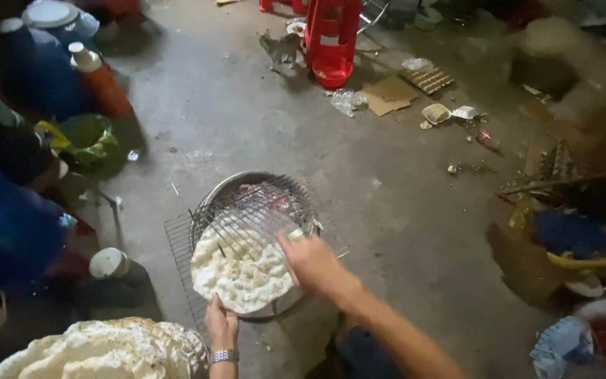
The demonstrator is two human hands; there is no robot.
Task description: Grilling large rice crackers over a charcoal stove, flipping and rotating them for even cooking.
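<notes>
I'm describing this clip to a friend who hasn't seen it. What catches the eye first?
The round white puffed cracker at centre, lying on a wire grill over a metal basin of coals, with the left hand at its near edge and the right hand at its side. A pile of similar crackers sits bottom left; red stools stand at top.

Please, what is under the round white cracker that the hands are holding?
Under the white cracker lies a wire grill over a round metal basin, with reddish embers showing behind. The basin's part beneath the cracker is covered.
</notes>
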